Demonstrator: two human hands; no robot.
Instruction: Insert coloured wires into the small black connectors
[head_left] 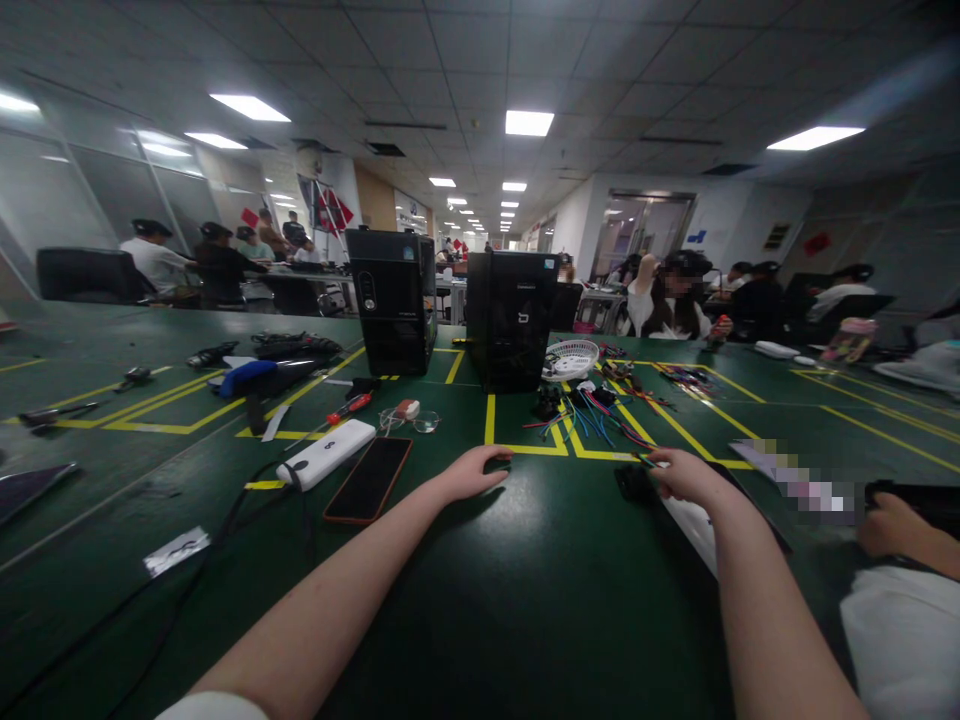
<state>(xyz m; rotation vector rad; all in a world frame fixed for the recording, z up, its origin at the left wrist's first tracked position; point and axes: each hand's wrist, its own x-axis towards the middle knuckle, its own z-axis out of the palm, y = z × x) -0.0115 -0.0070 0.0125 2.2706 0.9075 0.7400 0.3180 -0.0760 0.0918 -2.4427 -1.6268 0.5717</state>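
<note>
My left hand [478, 472] is low over the green table [480, 620], its thumb and fingers curved apart around nothing. To the right, my right hand [681, 474] is closed on a thin coloured cable, of which a short piece [643, 459] shows at the fingertips. A small black connector-like piece [634, 484] lies just left of these fingers; whether it joins the cable I cannot tell. Under my right wrist is a white sheet or bag [694, 530], partly hidden. A phone [371, 480] and a white power bank [328, 453] lie left of my left hand.
Two black computer towers [391, 305] stand ahead, the right tower [511, 320] nearer. Loose coloured wires [592, 415] and a white basket [571, 359] are beside it. Eyeglasses [425, 422] and a red-handled tool [349, 408] lie left. A co-worker's hand [900, 530] is at right.
</note>
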